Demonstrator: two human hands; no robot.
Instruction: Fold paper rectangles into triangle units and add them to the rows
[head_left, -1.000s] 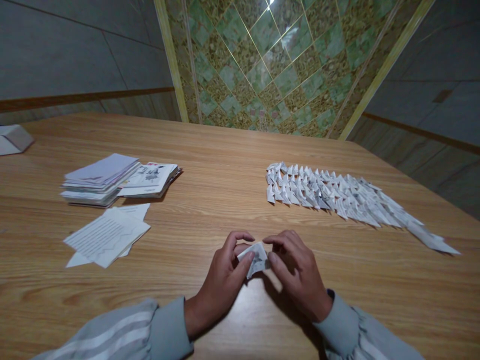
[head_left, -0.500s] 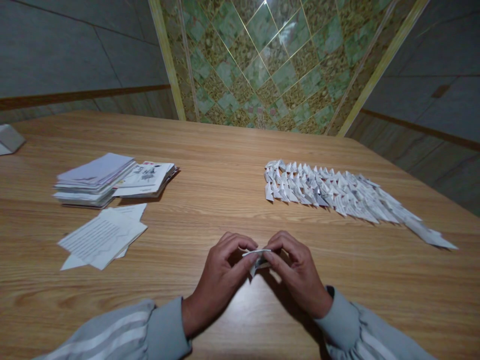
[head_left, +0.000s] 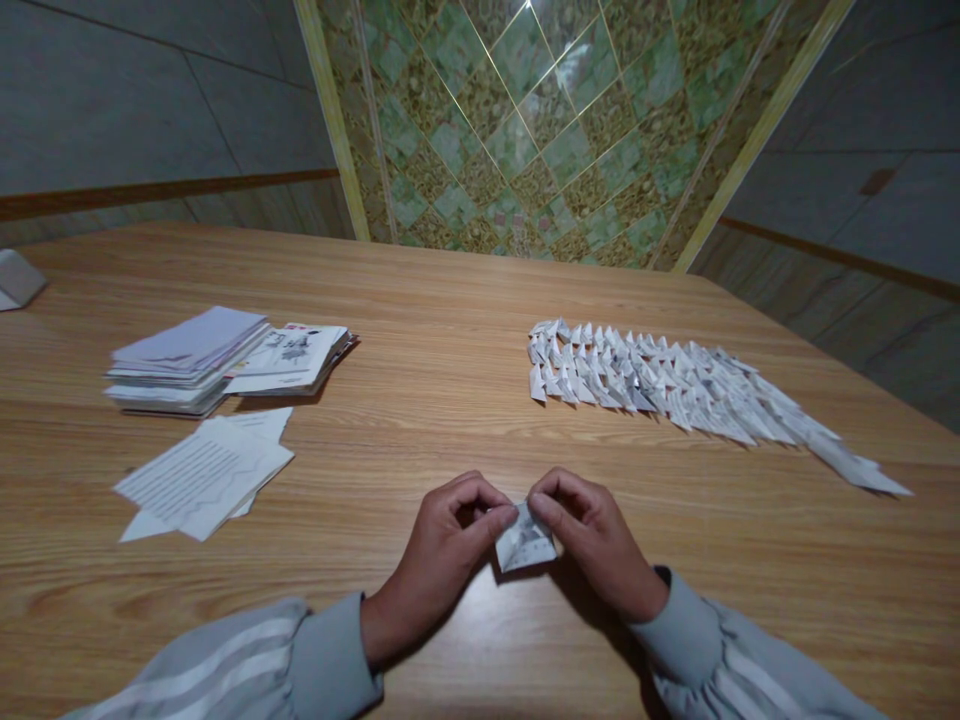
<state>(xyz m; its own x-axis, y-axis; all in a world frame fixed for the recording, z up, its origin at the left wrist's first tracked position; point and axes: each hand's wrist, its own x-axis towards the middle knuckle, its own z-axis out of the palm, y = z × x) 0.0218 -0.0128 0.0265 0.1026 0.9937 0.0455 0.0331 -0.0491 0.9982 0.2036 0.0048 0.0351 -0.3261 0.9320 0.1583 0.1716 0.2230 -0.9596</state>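
Note:
Both hands meet near the front middle of the wooden table (head_left: 450,400). My left hand (head_left: 439,560) and my right hand (head_left: 596,545) each pinch the top edge of a small folded paper piece (head_left: 525,545), printed in grey, which hangs down between the thumbs just above the wood. Fingers of both hands are curled closed on it. Grey striped sleeves cover both forearms.
Rows of several small folded paper triangles (head_left: 675,385) lie at the right. At the left sit a stack of paper sheets (head_left: 187,360), a booklet pile (head_left: 292,360) and loose printed slips (head_left: 202,480). A white box corner (head_left: 19,278) shows at the far left edge.
The paper piece was held flat and edge-on between the fingertips; now it is turned down with its face showing. Both hands shifted slightly toward me.

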